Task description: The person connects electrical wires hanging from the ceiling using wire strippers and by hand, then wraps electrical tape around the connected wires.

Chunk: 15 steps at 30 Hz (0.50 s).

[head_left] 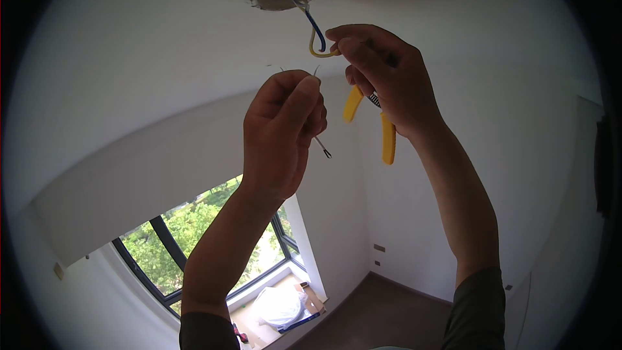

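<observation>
Out of a round hole (pixel 275 0) in the ceiling hang a blue wire (pixel 315 29) and a yellow wire (pixel 312 46), bent into a hook. My right hand (pixel 405 84) pinches the end of the yellow wire between thumb and finger. Tucked in the same hand is a pair of yellow-handled pliers (pixel 388 141), handles spread with a spring between; its jaws are hidden. Lower and to the left, my left hand (pixel 278 123) is closed on a thin wire lead (pixel 322 147). Fine wire tips stick out above its fingers, and a small dark end hangs below.
A window (pixel 207 220) with trees outside is at the lower left. On its sill (pixel 262 334) lie a white plastic-wrapped bundle (pixel 282 306) and a red-handled tool (pixel 240 335). White walls meet a brown floor (pixel 382 314) far below.
</observation>
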Tool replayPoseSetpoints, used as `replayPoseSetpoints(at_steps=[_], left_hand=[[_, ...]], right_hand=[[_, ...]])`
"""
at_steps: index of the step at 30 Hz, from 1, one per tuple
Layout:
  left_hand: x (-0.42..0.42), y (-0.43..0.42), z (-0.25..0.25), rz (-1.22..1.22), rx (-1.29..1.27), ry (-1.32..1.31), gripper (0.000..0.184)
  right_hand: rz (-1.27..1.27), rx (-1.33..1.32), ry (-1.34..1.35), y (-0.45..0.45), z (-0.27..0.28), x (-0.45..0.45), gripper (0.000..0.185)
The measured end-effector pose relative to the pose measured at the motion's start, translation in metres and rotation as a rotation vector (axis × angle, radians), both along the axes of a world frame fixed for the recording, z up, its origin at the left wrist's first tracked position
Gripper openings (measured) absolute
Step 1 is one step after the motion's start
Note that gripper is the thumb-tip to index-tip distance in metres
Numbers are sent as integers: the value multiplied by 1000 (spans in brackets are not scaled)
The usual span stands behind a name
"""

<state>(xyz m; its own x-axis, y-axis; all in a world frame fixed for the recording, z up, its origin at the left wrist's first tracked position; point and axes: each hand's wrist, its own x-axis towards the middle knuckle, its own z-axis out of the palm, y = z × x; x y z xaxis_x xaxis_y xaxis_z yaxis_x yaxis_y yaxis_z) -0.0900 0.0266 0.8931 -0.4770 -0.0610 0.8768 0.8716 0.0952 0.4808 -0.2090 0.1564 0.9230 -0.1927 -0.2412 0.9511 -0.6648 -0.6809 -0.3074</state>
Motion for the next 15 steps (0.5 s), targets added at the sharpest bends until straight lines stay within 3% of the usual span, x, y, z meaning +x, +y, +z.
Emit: replayPoseSetpoints(at_steps=[5,12,15], left_hand=[[-4,5,9,19,15,29,29],[-14,5,23,82,54,-20,24],[-16,-5,28,-70,64,-104,22]], right_hand=[[-256,-37,158,-3,-4,2,22],[-482,-311,347,-16,-18,-2,12],[-563,-352,369,-21,-29,5,10]])
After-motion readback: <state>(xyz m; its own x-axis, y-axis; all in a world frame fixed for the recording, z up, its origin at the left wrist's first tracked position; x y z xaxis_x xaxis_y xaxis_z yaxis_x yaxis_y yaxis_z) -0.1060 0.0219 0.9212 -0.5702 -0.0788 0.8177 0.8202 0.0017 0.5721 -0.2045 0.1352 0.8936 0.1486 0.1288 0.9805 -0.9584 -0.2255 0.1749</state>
